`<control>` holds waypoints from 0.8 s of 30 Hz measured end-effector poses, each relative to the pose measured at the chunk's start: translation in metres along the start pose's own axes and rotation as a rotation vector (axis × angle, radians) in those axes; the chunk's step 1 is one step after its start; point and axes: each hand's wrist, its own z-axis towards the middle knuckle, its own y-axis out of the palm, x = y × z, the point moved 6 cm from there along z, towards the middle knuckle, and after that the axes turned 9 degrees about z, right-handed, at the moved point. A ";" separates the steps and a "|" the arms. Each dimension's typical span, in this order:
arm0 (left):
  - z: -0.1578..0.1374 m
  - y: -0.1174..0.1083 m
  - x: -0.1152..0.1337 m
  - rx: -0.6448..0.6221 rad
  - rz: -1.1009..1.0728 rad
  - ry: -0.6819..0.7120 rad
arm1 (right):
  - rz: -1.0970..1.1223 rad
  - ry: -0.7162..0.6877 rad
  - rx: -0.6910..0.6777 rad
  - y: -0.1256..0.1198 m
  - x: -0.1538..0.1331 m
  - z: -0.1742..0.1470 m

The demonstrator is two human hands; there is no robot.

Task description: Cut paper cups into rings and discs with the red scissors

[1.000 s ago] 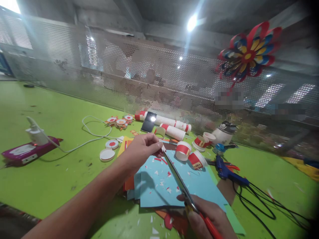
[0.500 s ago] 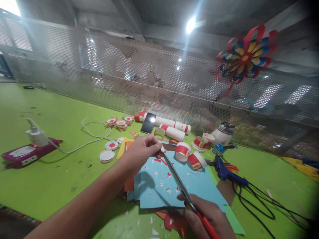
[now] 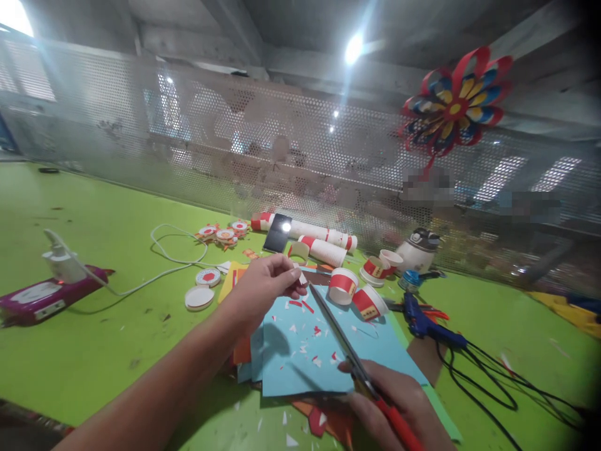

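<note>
Between the thumb and fingers of my left hand (image 3: 275,279) is a small white piece of paper (image 3: 301,276), pinched near its edge. My right hand (image 3: 399,401) grips a pair of scissors (image 3: 339,332) with red handles, its long blades pointing up and left. Their tips lie just right of the white piece, apart from it. Below both hands are light blue sheets of paper (image 3: 300,369), strewn with small red and white scraps. Two cut red-and-white paper cups (image 3: 342,285) rest at the far right part of the sheets.
A blue glue gun (image 3: 432,326) with black cable lies on the right. Behind are stacked paper cups (image 3: 323,235), a phone (image 3: 278,233) and a white jug (image 3: 417,250). To the left are round lids (image 3: 200,297), a white cable (image 3: 141,288) and a purple power strip (image 3: 51,297).
The scissor tips have moved slightly away from the white paper piece, to the right and down. My left hand still pinches the piece. The view has shifted a little.
</note>
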 end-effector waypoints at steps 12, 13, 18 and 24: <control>-0.003 0.000 -0.003 0.080 -0.018 0.032 | -0.029 -0.153 0.094 0.003 0.002 0.003; -0.003 0.001 -0.004 0.084 -0.034 0.026 | -0.025 -0.137 0.107 0.003 0.002 0.003; -0.006 0.006 -0.006 0.092 -0.072 -0.006 | 0.008 -0.090 0.128 0.006 0.002 0.001; -0.007 0.008 -0.008 0.091 -0.067 -0.003 | 0.035 -0.082 0.124 0.005 -0.002 0.002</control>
